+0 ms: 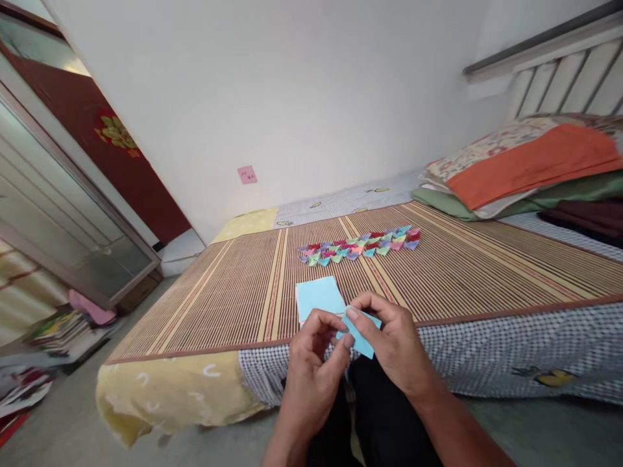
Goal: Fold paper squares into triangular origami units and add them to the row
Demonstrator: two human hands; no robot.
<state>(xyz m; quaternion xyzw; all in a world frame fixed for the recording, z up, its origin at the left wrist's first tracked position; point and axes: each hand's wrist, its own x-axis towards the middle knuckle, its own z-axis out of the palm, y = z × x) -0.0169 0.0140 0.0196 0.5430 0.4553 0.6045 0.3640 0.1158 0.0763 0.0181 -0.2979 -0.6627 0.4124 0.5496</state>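
Note:
Between my two hands is a small folded piece of light-blue paper (363,342), held just in front of the bed's edge. My left hand (318,363) pinches its left corner between thumb and fingers. My right hand (392,337) grips the upper right part, thumb on top. Just beyond my left hand lies a stack of square paper sheets (320,295), light blue on top. Farther back on the mat, rows of small folded paper pieces (360,246) in many colours are lined up side by side.
A striped bamboo mat (233,292) covers the bed, over a checked and yellow sheet (185,392). Folded bedding (535,162) with an orange band is piled at the right. A pink note (247,174) is on the wall. Books (58,327) lie at the lower left.

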